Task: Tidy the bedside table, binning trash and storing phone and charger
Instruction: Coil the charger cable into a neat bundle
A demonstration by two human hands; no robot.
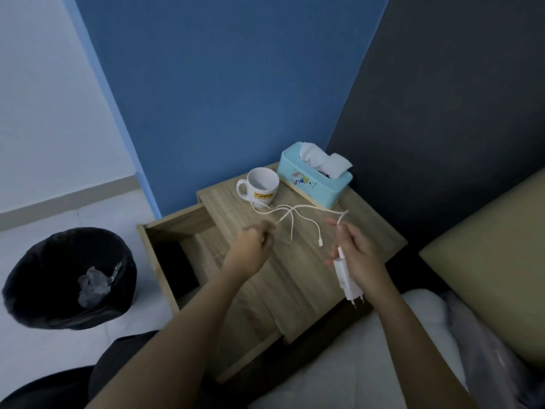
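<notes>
Above the wooden bedside table (374, 231), my right hand (358, 249) holds the white charger plug (346, 280), which hangs prongs-down, and pinches its white cable (298, 215) near the top. My left hand (253, 242) pinches another stretch of the same cable. Loops of cable sag between the two hands and its loose connector dangles at the middle. The table's drawer (177, 228) is pulled out to the left, its inside dark. I see no phone.
A white mug (261, 184) and a light-blue tissue box (314, 175) stand at the back of the table. A black-lined bin (69, 276) with crumpled trash sits on the floor at left. A bed with white bedding (383, 364) lies at right.
</notes>
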